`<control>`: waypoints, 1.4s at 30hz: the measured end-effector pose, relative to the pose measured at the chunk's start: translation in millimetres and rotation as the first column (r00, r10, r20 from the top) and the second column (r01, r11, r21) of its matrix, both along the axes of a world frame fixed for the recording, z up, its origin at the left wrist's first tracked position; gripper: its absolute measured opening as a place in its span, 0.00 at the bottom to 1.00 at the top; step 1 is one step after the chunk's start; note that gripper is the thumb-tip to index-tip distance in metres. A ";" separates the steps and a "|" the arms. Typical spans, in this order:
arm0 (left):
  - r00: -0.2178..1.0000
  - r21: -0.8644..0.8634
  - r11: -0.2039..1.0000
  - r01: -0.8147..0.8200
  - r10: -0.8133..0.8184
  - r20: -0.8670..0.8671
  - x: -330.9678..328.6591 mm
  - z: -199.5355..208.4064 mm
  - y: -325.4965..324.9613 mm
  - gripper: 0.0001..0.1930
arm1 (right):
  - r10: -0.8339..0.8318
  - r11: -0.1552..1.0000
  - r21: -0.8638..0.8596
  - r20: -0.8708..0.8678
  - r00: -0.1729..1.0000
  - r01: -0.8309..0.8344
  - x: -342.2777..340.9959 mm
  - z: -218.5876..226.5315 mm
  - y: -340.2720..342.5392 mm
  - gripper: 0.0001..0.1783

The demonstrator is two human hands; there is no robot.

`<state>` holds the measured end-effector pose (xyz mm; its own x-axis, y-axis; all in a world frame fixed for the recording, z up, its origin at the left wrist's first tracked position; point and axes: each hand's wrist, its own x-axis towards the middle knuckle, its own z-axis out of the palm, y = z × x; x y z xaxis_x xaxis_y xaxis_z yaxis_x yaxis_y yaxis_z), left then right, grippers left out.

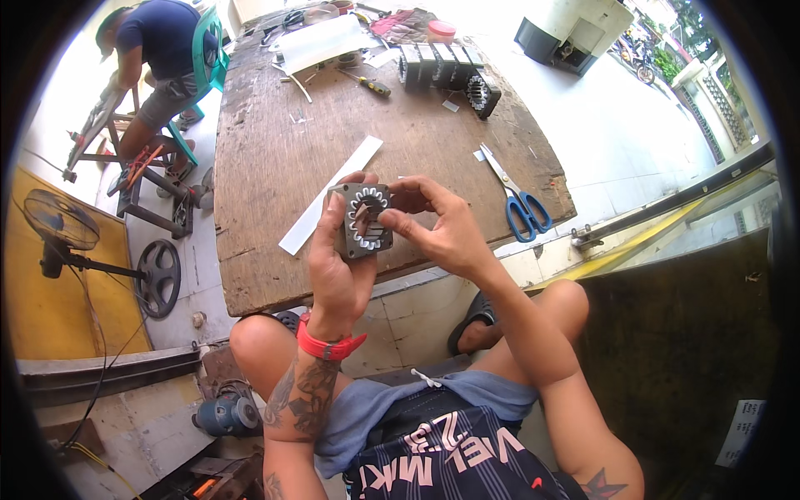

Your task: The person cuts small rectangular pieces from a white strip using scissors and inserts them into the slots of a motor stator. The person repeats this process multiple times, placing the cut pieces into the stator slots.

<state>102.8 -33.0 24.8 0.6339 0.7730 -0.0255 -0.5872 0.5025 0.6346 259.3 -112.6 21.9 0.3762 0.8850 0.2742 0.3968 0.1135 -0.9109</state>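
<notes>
A square dark metal motor stator (355, 242) with white slot liners round its bore is held up over the near edge of the table. My left hand (332, 250) is closed round its left side, thumb along the front. My right hand (433, 218) is closed in a pinch at the bore's right side; whatever its fingertips hold is too small to make out. Under and behind my left hand lies a long white paper strip (333, 196). To the right rest scissors with blue handles (525, 215), blades pointing away from me.
Several similar stators (442, 67) stand in a row on the wooden table (275, 167), far right. A screwdriver (373, 85), white sheets (321, 42) and a red-lidded tub (441, 32) lie at the back. A fan (62, 221) stands left; another person (167, 50) sits far left.
</notes>
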 end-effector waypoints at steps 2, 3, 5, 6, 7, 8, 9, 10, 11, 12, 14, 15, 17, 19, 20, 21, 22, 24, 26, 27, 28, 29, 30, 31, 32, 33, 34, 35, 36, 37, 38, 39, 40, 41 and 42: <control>1.000 0.022 1.000 0.015 -0.015 -0.011 -0.1 1.6 -2.4 0.28 | 0.065 0.998 0.012 -0.129 0.989 -0.064 -4.1 1.0 -0.8 0.22; 1.000 0.025 1.000 0.014 -0.014 -0.021 -0.1 2.4 -3.2 0.28 | 0.060 0.997 -0.034 -0.175 0.983 -0.067 -4.0 0.7 -0.5 0.21; 1.000 0.027 0.999 0.022 -0.021 -0.022 0.5 3.9 -3.5 0.27 | 0.079 0.994 -0.049 -0.261 0.962 -0.095 -1.8 -0.8 0.4 0.18; 0.999 0.026 0.999 0.030 -0.030 -0.013 0.4 4.6 -3.2 0.26 | 0.080 0.994 -0.052 -0.311 0.947 -0.101 -0.5 -1.8 1.6 0.17; 0.999 0.021 0.999 0.039 -0.039 -0.012 0.9 5.3 -2.6 0.25 | 0.086 0.993 -0.044 -0.362 0.928 -0.109 0.7 -2.5 2.4 0.16; 0.999 -0.019 0.999 0.050 -0.050 0.002 0.5 5.8 -2.2 0.25 | 0.091 0.992 -0.037 -0.413 0.906 -0.117 2.6 -2.8 3.1 0.16; 0.998 -0.062 0.996 0.062 -0.061 0.010 -0.6 6.7 -1.5 0.25 | 0.094 0.991 -0.040 -0.470 0.878 -0.128 4.1 -2.5 3.0 0.15; 0.997 -0.092 0.993 0.073 -0.070 0.035 -0.6 7.4 -0.3 0.25 | 0.097 0.989 -0.042 -0.524 0.846 -0.139 6.4 -1.2 2.2 0.14; 0.996 -0.055 0.995 0.088 -0.089 -0.013 -1.1 8.4 1.6 0.27 | 0.053 0.989 -0.085 -0.576 0.816 -0.124 9.0 0.7 1.1 0.13; 0.994 -0.006 0.995 0.103 -0.103 -0.044 -2.1 9.6 4.2 0.29 | 0.059 0.988 -0.089 -0.549 0.834 -0.128 11.2 3.0 -1.3 0.19; 0.977 0.107 0.979 0.174 -0.158 -0.144 -7.0 12.7 9.9 0.31 | 0.130 0.986 -0.039 -0.451 0.883 -0.165 16.4 8.5 -8.0 0.25; 0.957 0.165 0.958 0.234 -0.196 -0.214 -11.3 14.6 13.1 0.31 | 0.186 0.979 0.000 -0.394 0.900 -0.202 17.7 10.7 -12.5 0.28; 0.921 0.239 0.914 0.328 -0.253 -0.295 -17.7 17.1 17.8 0.32 | 0.273 0.953 -0.075 -0.207 0.939 -0.294 25.3 14.8 -15.5 0.40; 0.906 0.284 0.877 0.387 -0.303 -0.297 -21.4 17.8 19.7 0.33 | 0.359 0.916 -0.147 -0.111 0.927 -0.372 27.9 15.1 -17.7 0.41; 0.903 0.270 0.898 0.346 -0.241 -0.356 -20.4 16.8 17.6 0.35 | 0.439 0.871 -0.181 -0.128 0.889 -0.456 29.1 14.7 -17.5 0.41; 0.894 0.281 0.893 0.352 -0.231 -0.385 -20.4 16.4 16.8 0.35 | 0.476 0.833 -0.194 -0.227 0.850 -0.518 28.5 13.3 -17.7 0.40; 0.882 0.293 0.884 0.364 -0.226 -0.414 -20.1 16.0 15.7 0.36 | 0.483 0.803 -0.209 -0.322 0.814 -0.559 27.2 11.8 -17.7 0.39; 0.864 0.313 0.865 0.392 -0.229 -0.448 -19.2 15.7 14.7 0.37 | 0.515 0.771 -0.180 -0.390 0.764 -0.611 23.9 8.9 -17.7 0.34; 0.858 0.314 0.861 0.401 -0.234 -0.457 -19.1 16.2 14.4 0.37 | 0.534 0.778 -0.195 -0.295 0.792 -0.598 22.4 7.7 -17.1 0.35; 0.855 0.315 0.857 0.408 -0.237 -0.461 -18.9 16.4 14.3 0.37 | 0.549 0.777 -0.199 -0.248 0.798 -0.597 22.1 7.6 -16.4 0.35; 0.860 0.301 0.866 0.399 -0.239 -0.451 -18.7 16.4 13.8 0.37 | 0.535 0.782 -0.198 -0.275 0.799 -0.591 21.5 7.5 -15.9 0.35; 0.865 0.286 0.875 0.390 -0.242 -0.440 -18.5 16.1 13.0 0.37 | 0.519 0.787 -0.197 -0.301 0.800 -0.585 21.0 7.6 -15.5 0.36; 0.872 0.278 0.880 0.385 -0.248 -0.422 -18.1 15.6 12.6 0.37 | 0.501 0.793 -0.196 -0.328 0.801 -0.577 20.8 8.0 -15.2 0.36; 0.871 0.265 0.885 0.383 -0.251 -0.422 -17.6 15.0 12.8 0.37 | 0.500 0.789 -0.211 -0.326 0.802 -0.577 21.0 8.7 -15.2 0.37; 0.873 0.257 0.887 0.383 -0.256 -0.415 -17.3 14.2 13.2 0.38 | 0.498 0.785 -0.226 -0.325 0.804 -0.577 21.3 9.6 -15.6 0.37; 0.874 0.249 0.891 0.380 -0.259 -0.410 -17.4 13.5 14.4 0.38 | 0.500 0.781 -0.225 -0.332 0.800 -0.582 22.3 10.8 -16.2 0.37; 0.875 0.244 0.891 0.383 -0.266 -0.404 -18.1 12.9 15.9 0.37 | 0.503 0.802 -0.204 -0.276 0.819 -0.561 24.2 12.5 -17.2 0.36; 0.875 0.237 0.892 0.386 -0.273 -0.400 -19.3 12.4 18.2 0.37 | 0.506 0.822 -0.165 -0.227 0.832 -0.545 27.3 14.4 -17.9 0.36; 0.879 0.247 0.883 0.399 -0.291 -0.378 -20.3 12.1 21.3 0.37 | 0.513 0.832 -0.143 -0.172 0.841 -0.536 30.7 16.1 -18.5 0.35; 0.898 0.178 0.915 0.362 -0.292 -0.328 -21.0 11.9 25.8 0.37 | 0.401 0.900 -0.168 -0.047 0.915 -0.403 36.6 18.1 -17.8 0.26; 0.919 0.122 0.934 0.336 -0.297 -0.259 -21.8 11.9 30.5 0.36 | 0.269 0.946 -0.190 0.011 0.963 -0.263 40.9 18.2 -14.7 0.24; 0.933 0.035 0.960 0.279 -0.263 -0.247 -21.5 11.5 34.0 0.36 | 0.128 0.969 -0.223 0.074 0.989 -0.109 45.3 17.6 -10.9 0.22; 0.959 -0.013 0.968 0.249 -0.249 -0.135 -20.7 10.9 36.3 0.36 | -0.025 0.974 -0.213 0.210 0.977 0.071 47.2 14.7 -6.1 0.18; 0.975 -0.016 0.975 0.223 -0.223 -0.004 -17.9 9.1 35.8 0.36 | -0.073 0.972 -0.186 0.342 0.937 0.143 48.0 10.4 -0.6 0.18; 0.987 -0.047 0.986 0.157 -0.155 0.054 -14.0 7.0 33.6 0.35 | -0.121 0.966 -0.150 0.465 0.877 0.213 47.2 4.9 5.2 0.18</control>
<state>88.8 0.6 31.8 0.7480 0.6632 -0.0275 -0.5294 0.6211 0.5780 306.5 -107.4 26.8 0.3998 0.8722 0.2818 0.7647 -0.1479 -0.6272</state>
